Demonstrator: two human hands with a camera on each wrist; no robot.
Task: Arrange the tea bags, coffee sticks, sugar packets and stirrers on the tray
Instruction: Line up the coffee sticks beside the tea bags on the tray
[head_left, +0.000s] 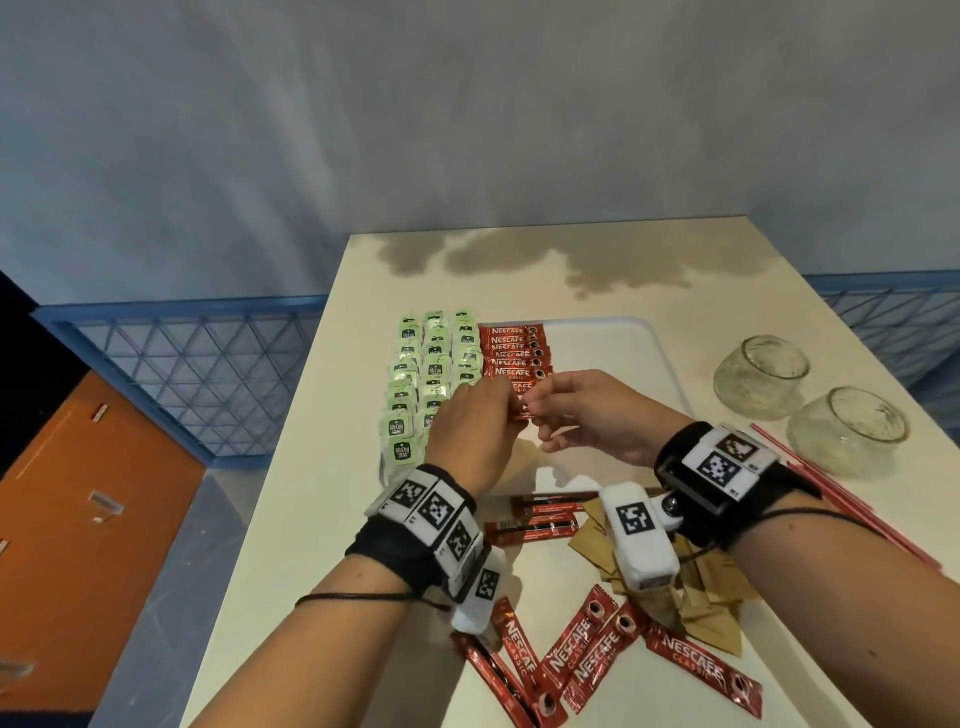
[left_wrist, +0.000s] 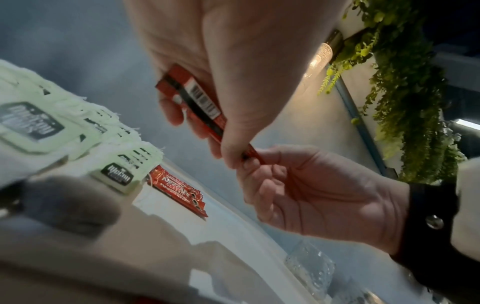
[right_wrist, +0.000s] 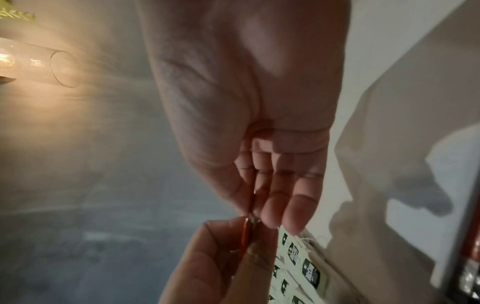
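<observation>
On the white tray (head_left: 662, 358), green tea bags (head_left: 431, 364) lie in three rows on the left, with a column of red coffee sticks (head_left: 514, 348) beside them. Above the tray's near part, my left hand (head_left: 501, 402) grips a small bundle of coffee sticks (left_wrist: 197, 102). My right hand (head_left: 540, 415) pinches the end of one stick (right_wrist: 250, 226) of that bundle between thumb and forefinger. In the wrist views, the left hand (left_wrist: 221, 148) and right hand (right_wrist: 259, 207) meet at that stick. Loose coffee sticks (head_left: 587, 660), brown sugar packets (head_left: 696, 587) and red stirrers (head_left: 831, 493) lie on the table in front.
Two glass jars (head_left: 761, 376) (head_left: 847, 431) lie on their sides at the right of the table (head_left: 311, 519). The tray's right half is bare. A blue mesh railing (head_left: 197, 364) runs behind the table, whose left edge drops to the floor.
</observation>
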